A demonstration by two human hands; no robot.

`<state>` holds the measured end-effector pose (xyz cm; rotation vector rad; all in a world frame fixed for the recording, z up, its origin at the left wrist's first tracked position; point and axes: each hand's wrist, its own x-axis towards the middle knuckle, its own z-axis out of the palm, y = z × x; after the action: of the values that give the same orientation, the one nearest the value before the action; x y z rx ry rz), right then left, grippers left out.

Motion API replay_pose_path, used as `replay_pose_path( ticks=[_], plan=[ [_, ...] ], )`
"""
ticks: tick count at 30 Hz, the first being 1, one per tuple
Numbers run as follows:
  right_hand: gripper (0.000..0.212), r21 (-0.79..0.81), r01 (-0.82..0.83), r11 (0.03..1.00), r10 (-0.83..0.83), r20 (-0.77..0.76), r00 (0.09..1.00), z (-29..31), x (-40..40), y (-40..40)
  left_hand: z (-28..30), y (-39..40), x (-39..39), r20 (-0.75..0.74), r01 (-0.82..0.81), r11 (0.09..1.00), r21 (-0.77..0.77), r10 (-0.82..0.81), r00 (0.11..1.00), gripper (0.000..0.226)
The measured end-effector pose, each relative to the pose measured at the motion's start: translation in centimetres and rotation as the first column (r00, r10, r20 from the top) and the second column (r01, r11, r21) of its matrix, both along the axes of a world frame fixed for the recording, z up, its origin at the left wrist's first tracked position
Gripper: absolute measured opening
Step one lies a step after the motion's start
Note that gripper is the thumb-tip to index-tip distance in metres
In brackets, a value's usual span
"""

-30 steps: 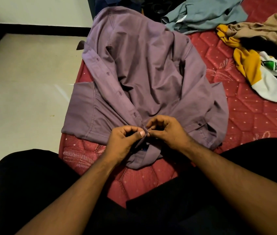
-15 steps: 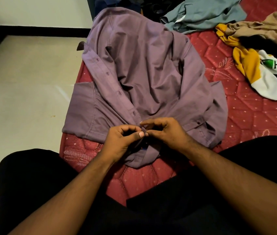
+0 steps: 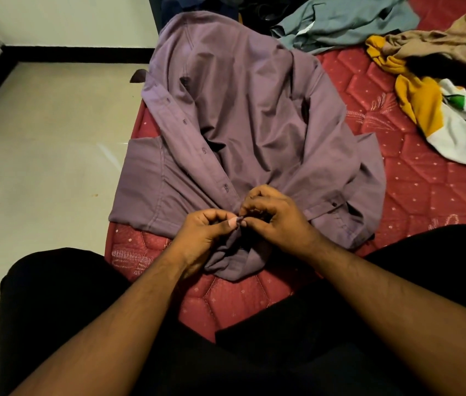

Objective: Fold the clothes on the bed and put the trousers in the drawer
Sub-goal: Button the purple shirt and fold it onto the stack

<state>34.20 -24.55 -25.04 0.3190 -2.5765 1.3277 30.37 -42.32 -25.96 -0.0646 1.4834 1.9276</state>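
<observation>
A grey shirt, a tan garment and a yellow top lie heaped at the far side of the bed. The purple shirt lies spread near its edge, where the left hand and right hand, fingers curled, pinch its placket by the collar.

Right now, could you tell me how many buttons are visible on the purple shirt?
5: four along the purple shirt placket, one on the cuff. Hands may hide another.
</observation>
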Motion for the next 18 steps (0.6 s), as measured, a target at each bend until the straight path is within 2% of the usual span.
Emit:
replay_pose_path(
  ticks=[5,8,11,13,16,18],
  plan=[
    [0.012,0.016,-0.045,0.999,0.045,-0.009,0.999,0.1,0.0,0.0,0.4,0.3,-0.5,0.161,-0.012,0.998,0.059,0.002,0.987,0.010],
    [0.021,0.171,-0.132,0.976,0.141,-0.040,0.989,0.3,-0.1,0.4,0.6,0.8,-0.6,0.240,-0.010,1.000,-0.006,0.012,0.971,0.018],
    [0.029,0.446,-0.194,0.874,0.277,-0.128,0.952,0.8,-0.2,0.5,1.1,0.6,-1.1,0.363,0.112,0.991,-0.066,-0.081,0.928,0.023],
    [0.029,0.555,-0.245,0.795,0.375,-0.132,0.918,1.0,0.0,0.0,1.4,0.2,-1.6,0.440,0.192,0.976,-0.099,-0.130,0.888,0.026],
    [0.029,0.664,-0.322,0.675,0.494,-0.082,0.866,0.8,0.2,-0.2,1.4,0.0,-1.9,0.422,0.315,0.920,-0.232,-0.196,0.885,0.029],
    [0.027,0.689,-0.333,0.644,0.521,-0.076,0.850,0.9,0.2,-0.3,1.1,-0.1,-1.8,0.382,0.337,0.890,-0.306,-0.210,0.900,0.032]
  ],
)
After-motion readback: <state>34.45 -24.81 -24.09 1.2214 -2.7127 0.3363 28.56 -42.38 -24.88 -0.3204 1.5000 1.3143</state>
